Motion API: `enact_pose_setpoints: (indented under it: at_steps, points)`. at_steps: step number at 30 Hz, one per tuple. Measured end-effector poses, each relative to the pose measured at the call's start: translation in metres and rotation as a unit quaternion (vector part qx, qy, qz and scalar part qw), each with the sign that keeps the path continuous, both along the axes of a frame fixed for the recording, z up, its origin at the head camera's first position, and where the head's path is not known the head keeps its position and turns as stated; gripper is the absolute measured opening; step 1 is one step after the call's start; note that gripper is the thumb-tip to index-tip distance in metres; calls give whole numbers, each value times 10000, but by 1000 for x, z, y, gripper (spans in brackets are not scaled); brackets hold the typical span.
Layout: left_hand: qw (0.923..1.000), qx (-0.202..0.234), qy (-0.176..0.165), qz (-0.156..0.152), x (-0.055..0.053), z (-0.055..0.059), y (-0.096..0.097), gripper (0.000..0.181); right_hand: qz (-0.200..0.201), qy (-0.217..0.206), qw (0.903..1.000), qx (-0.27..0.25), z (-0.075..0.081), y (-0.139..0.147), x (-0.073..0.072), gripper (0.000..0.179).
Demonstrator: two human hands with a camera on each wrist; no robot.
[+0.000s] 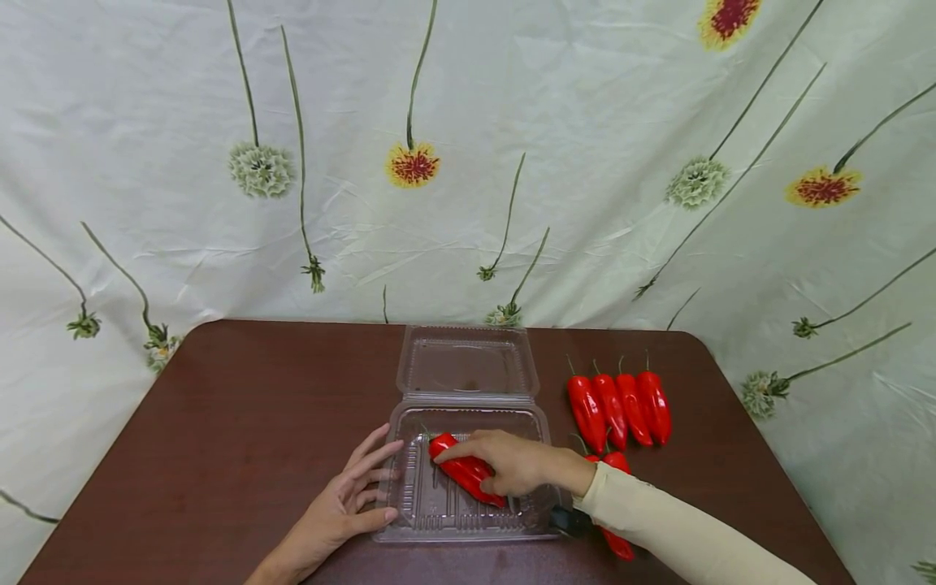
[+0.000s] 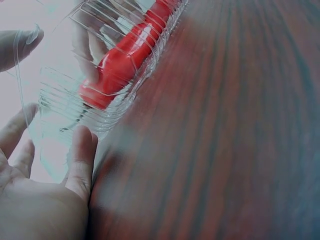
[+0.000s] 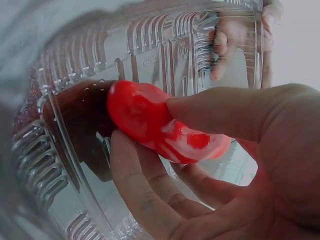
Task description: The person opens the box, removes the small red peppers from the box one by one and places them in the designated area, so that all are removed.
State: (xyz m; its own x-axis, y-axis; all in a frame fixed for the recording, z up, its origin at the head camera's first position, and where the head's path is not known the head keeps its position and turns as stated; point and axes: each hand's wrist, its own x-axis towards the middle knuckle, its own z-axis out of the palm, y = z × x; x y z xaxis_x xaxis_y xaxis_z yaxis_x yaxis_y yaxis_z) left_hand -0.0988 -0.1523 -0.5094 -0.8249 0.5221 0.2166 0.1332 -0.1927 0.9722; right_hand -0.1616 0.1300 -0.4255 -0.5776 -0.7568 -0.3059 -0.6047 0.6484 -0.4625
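An open clear plastic clamshell box [image 1: 431, 528] lies on the table with its lid folded back. Inside its base sits a red chili pepper [image 1: 468, 475], glossy and slanted. My right hand [image 1: 512, 461] holds this pepper; in the right wrist view the thumb is on one side of the pepper [image 3: 145, 120] and the fingers on the other. Along the left rim of the box rests my left hand [image 1: 344, 500], fingers spread and fairly straight. The left wrist view shows the left hand's thumb [image 2: 81, 160] close to the ribbed wall.
To the right of the box, several red peppers [image 1: 617, 410] lie in a row on the brown table [image 1: 241, 422]. More peppers [image 1: 617, 544] lie nearer, partly hidden under the right forearm. The box's lid [image 1: 468, 366] extends toward the flowered cloth [image 1: 468, 81] behind the table.
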Motion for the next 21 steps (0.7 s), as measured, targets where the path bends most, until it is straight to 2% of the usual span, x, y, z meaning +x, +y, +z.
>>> enact_pose_setpoints:
  at_steps: [3,7,15,21]
  points:
    - [9999,50,159,6,0,1,0,73,-14,-70,10000,-3,1,0,1,69]
    - [9998,10,191,66,0,3,1,73,-71,-161,9998,-77,4,2,3,71]
    - [9996,74,265,79,1,2,1,73,-240,-512,9967,-591,15,8,2,72]
    - [9997,29,203,95,1,2,1,73,-321,-528,9942,-878,19,14,1,72]
